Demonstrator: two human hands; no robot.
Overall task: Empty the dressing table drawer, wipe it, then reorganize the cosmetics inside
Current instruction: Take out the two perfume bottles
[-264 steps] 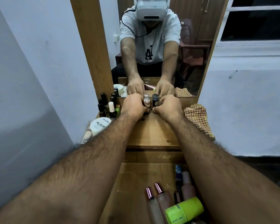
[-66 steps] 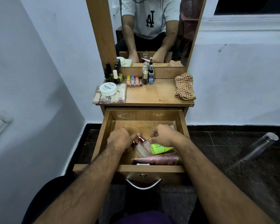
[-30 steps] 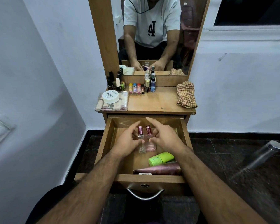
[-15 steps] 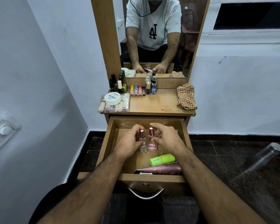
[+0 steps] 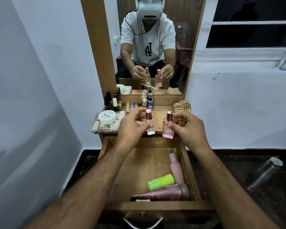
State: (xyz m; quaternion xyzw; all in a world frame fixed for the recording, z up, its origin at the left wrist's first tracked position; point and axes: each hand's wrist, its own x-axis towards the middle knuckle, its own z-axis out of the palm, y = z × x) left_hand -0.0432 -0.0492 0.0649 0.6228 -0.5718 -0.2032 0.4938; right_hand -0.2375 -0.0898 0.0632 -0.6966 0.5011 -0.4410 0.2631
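Drawer [image 5: 139, 164] open below tabletop, part-emptied; green tube [image 5: 160, 182] and two pink tubes remain at right; left hand [image 5: 130, 128] pinches clear bottle [image 5: 150, 124], right hand [image 5: 189, 129] pinches pink bottle [image 5: 168, 125], both upright above tabletop edge; advice: set them upright near back row (caps look top-heavy); white jar [image 5: 107, 116] reads "NAIL POLISH".

the white round jar [image 5: 107, 116] on the clear box read "nail polish" under a small brand word i couldn't make out. the pink bottle [image 5: 168, 126] in my right hand [image 5: 187, 129] showed a "d". my mirrored shirt [image 5: 148, 40] bore reversed "la".
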